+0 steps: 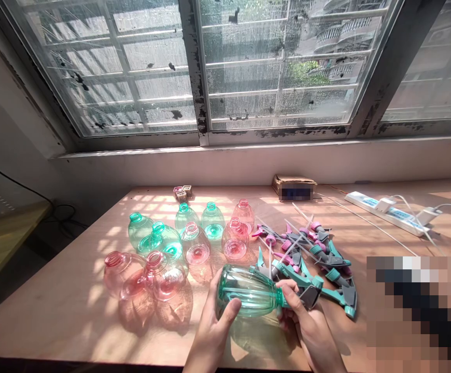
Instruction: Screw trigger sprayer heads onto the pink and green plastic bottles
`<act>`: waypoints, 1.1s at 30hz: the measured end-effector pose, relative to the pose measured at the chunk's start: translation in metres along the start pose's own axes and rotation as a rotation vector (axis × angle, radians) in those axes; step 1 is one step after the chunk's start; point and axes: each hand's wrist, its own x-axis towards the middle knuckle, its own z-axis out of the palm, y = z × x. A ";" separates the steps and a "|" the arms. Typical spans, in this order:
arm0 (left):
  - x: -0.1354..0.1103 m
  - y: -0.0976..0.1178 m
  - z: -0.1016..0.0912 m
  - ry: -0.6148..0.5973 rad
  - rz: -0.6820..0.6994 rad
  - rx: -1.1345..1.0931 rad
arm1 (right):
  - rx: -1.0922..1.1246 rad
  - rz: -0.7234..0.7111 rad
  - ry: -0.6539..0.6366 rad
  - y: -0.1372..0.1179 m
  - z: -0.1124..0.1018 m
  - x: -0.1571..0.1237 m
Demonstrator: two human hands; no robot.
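Observation:
My left hand (217,321) wraps around the body of a clear green plastic bottle (249,292), which lies on its side just above the table's front edge. At the bottle's neck, my right hand (307,324) grips a grey and teal trigger sprayer head (307,292). Both hands are closed on these parts. Behind them lies a pile of trigger sprayer heads (314,248), teal and pink with long white tubes.
Several empty green bottles (159,235) and pink bottles (235,241) stand or lie on the wooden table (54,311). A small cardboard box (293,187) and a white power strip (384,206) sit near the window wall. A blurred patch covers the right front.

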 end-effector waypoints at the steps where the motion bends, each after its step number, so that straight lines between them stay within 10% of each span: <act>1: 0.000 0.000 0.000 -0.002 0.000 0.002 | -0.003 0.003 0.008 0.000 0.000 0.000; 33: -0.001 0.012 0.005 0.016 0.000 0.006 | 0.060 0.050 -0.050 0.007 -0.002 0.000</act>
